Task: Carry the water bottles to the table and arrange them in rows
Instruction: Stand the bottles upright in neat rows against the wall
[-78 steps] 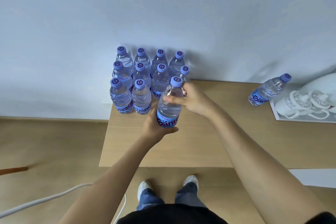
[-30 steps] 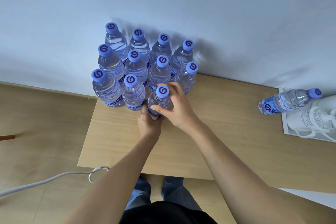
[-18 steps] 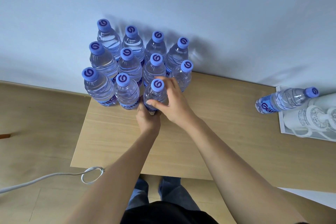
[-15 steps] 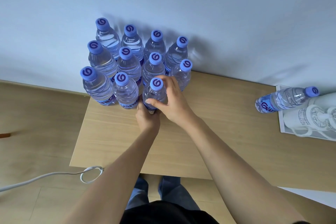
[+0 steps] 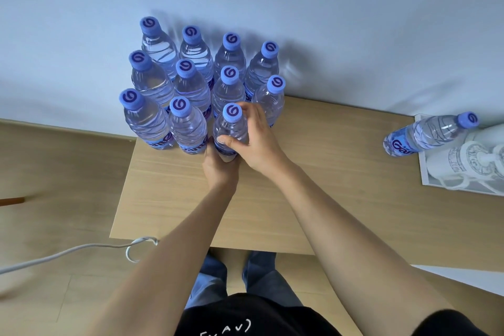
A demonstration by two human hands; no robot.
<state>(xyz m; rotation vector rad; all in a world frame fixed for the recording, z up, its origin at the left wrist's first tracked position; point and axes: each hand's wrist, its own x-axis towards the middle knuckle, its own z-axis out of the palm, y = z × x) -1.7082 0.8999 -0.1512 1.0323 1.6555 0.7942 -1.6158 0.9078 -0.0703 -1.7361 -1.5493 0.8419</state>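
Ten bottles (image 5: 188,106) are already ranked upright on the surface (image 5: 191,207) against the wall; an eleventh bottle (image 5: 230,131) is held in the front row, its shoulder gripped by the right hand (image 5: 256,139), its base by the left hand (image 5: 219,168). One stray bottle (image 5: 425,133) is left unplaced at the right. Labels read partly "Gan"; caps are marked with a swirl.

I am no longer holding the water bottle (image 5: 230,128) up in front of the rows; it is now standing on the tabletop (image 5: 313,199) as third in the front row, beside its neighbour. My left hand (image 5: 219,165) is gripping its base and my right hand (image 5: 256,139) its upper body.
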